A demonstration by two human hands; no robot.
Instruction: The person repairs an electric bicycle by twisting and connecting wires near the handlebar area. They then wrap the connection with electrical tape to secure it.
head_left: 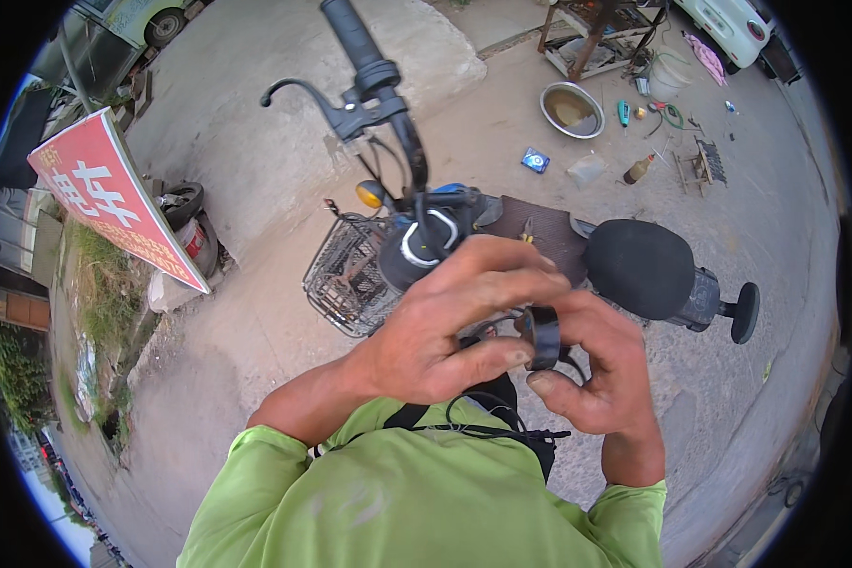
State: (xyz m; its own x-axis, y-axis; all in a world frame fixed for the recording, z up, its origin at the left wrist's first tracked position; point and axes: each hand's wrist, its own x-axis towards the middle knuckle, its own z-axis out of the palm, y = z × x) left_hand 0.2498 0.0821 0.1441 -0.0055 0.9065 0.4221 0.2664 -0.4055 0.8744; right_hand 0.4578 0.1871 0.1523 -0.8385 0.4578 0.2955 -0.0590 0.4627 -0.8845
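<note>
My left hand (450, 341) and my right hand (601, 369) meet in front of my body, around a black ring-shaped part (544, 336), possibly a tape roll. My right thumb and fingers curve round it; my left thumb and bent fingers close in from the left, partly hiding what they grip. Black cables hang below. Just beyond my hands is an electric scooter, with its handlebar grip (348, 33), brake lever (303, 95), round headstock (417, 246), wire basket (341, 284), black seat (639, 265) and dark footboard (516, 218), where pliers (530, 230) lie.
A red signboard (114, 199) leans at left beside a tyre (180, 204). On the concrete lie a basin of dirty liquid (571, 109), a blue box (535, 159), a bottle (639, 170), a bucket (670, 76) and tools. A metal stand (592, 38) and parked vehicles (724, 28) stand beyond.
</note>
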